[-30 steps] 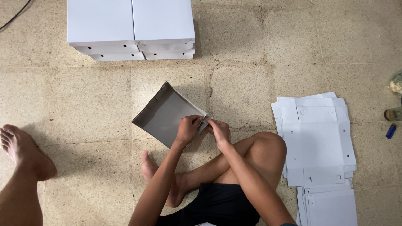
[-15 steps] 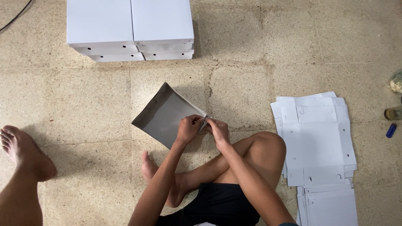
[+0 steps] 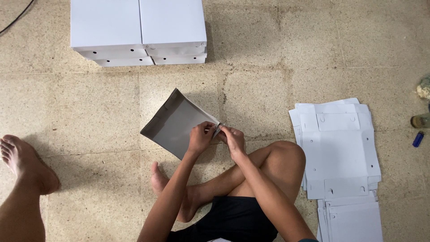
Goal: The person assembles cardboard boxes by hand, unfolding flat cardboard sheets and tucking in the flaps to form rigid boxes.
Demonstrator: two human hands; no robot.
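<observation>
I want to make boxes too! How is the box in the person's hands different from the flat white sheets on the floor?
The half-made box has walls folded up, while the sheets lie flat, uncut tabs showing. The box is tilted up off the floor in the left hand and right hand; the sheets rest in a pile beside the knee, untouched. The box shows a grey inside; the sheets show white. Both look like the same card.

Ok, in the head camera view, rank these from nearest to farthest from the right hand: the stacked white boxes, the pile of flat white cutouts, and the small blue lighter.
From the right hand:
1. Pile of flat white cutouts, on the floor just to its right.
2. Stacked white boxes, ahead and to the left, at the top of the view.
3. Small blue lighter, far right, beyond the pile.
</observation>
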